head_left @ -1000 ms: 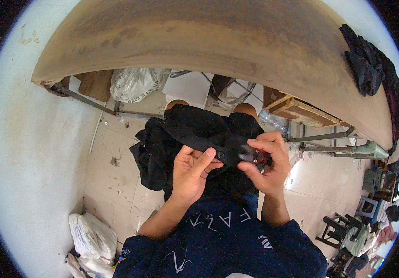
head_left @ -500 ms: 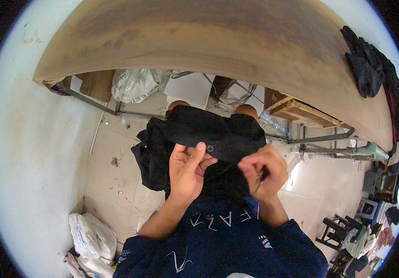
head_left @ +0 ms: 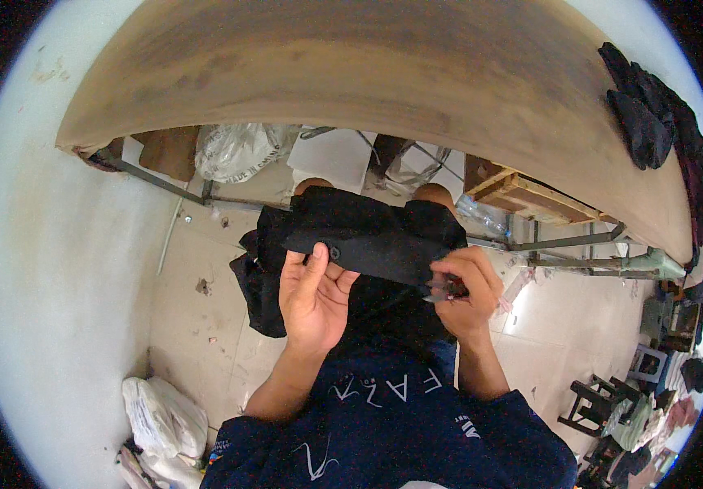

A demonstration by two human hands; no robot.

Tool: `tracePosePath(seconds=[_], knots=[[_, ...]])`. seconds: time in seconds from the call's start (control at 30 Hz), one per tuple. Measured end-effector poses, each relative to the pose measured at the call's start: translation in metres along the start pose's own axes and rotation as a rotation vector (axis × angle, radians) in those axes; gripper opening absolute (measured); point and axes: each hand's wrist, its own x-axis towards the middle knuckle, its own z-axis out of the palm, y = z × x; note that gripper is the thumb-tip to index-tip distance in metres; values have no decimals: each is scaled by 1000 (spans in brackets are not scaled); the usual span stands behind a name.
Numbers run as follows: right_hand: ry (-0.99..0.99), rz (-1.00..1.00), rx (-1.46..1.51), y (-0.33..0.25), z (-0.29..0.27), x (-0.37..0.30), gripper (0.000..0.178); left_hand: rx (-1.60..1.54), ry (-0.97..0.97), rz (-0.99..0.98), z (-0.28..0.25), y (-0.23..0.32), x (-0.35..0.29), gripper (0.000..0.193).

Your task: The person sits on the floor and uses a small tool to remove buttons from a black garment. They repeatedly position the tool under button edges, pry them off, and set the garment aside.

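Note:
A black garment (head_left: 384, 242) lies bunched across my lap, with a straight band of it raised in front of me. My left hand (head_left: 312, 303) pinches this band between thumb and fingers, right beside a round dark button (head_left: 335, 253). At the band's other end is my right hand (head_left: 470, 289), its fingers curled around what looks like small thread snips (head_left: 435, 297), the pointed tip sticking out to the left. Its fingertips are against the edge of the cloth; whether they also grip it is hard to make out.
Ahead stands a cloth-covered table (head_left: 351, 73) with dark clothes (head_left: 645, 122) at its right end. Beneath it are a clear plastic bag (head_left: 241, 151) and a wooden frame (head_left: 523, 198). White bags (head_left: 164, 416) sit at lower left, a dark stool (head_left: 596, 403) at lower right.
My left hand has shifted left with the button end, drawing the band out straighter. The right hand has moved up slightly to the cloth's edge, and the snips show more plainly.

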Motion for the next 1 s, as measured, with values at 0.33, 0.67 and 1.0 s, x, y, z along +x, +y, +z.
tracePosePath(seconds=[0.33, 0.67, 1.0], knots=[[15, 72, 190, -6, -6, 8, 29, -15, 47, -29, -1, -10, -8, 11], [-179, -69, 44, -12, 12, 4, 34, 361, -26, -136, 4, -25, -16, 15], [755, 663, 592, 34, -48, 21, 27, 1799, 242, 720, -51, 7, -24, 51]])
